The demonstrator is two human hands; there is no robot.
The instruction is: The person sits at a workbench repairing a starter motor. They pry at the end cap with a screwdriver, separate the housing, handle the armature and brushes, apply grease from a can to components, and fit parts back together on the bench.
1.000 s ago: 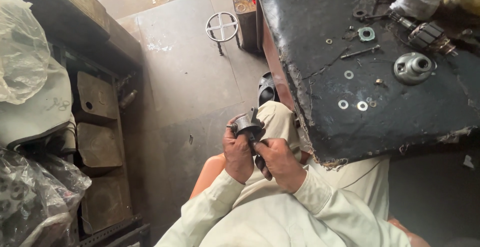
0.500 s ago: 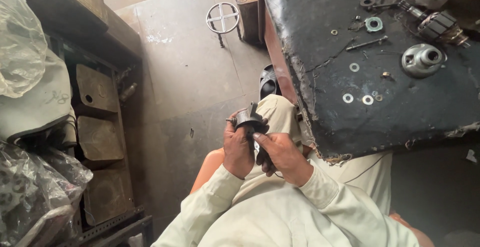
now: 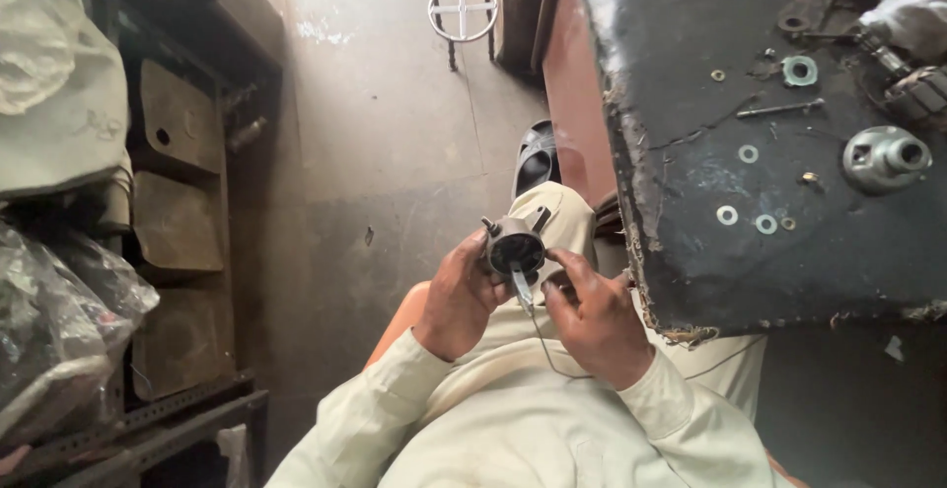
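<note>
Since a second ago I have turned the round dark part (image 3: 516, 244) face-up over my lap, off the desk's (image 3: 691, 281) near-left corner; left hand (image 3: 459, 296) grips its side, right hand (image 3: 592, 315) pinches its thin wire (image 3: 538, 325), best fed slowly.

A small round metal part (image 3: 516, 247), dark grey with a black circular face, is held above the lap, beside the workbench edge. Short prongs project from its rim. A thin wire hangs down from its lower side.
</note>
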